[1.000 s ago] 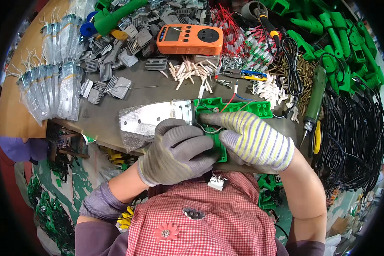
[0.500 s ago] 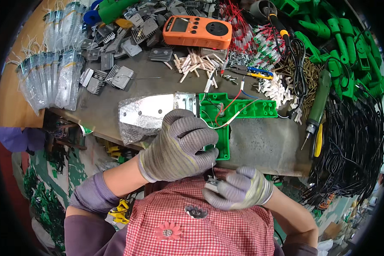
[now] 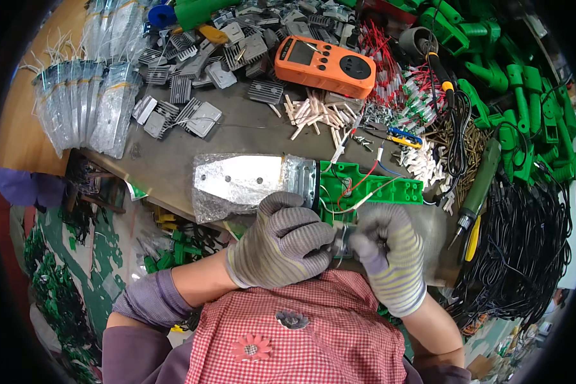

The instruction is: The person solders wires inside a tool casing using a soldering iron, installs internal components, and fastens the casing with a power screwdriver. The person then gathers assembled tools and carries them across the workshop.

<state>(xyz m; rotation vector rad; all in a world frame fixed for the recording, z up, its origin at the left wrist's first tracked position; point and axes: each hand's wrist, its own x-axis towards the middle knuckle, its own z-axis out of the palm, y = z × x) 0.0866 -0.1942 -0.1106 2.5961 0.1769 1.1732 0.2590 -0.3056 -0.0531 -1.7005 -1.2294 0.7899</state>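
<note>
My left hand (image 3: 288, 240), in a grey striped glove, is closed beside the near part of a green plastic housing (image 3: 390, 189). Its fingertips hide whatever they grip. To its right is my right hand (image 3: 393, 259), also gloved, with fingers curled together; what they pinch, if anything, cannot be made out. A small blurred metal piece (image 3: 344, 242) shows between both hands, over the housing's near part. Red, blue and white wires (image 3: 351, 190) run in the housing's open shell. A flat metal plate (image 3: 243, 180) in bubble wrap extends from the housing's left side.
Behind the housing lie white sleeves (image 3: 317, 112), an orange meter (image 3: 326, 65) and grey finned metal blocks (image 3: 201, 118). At right are a green electric screwdriver (image 3: 480, 185), black cables (image 3: 518, 249) and green housings (image 3: 525, 96). Wrapped plates (image 3: 86, 109) stand at left.
My right hand has come up from the apron to the housing, and the metal piece it held is now between both hands. The whole view has shifted slightly.
</note>
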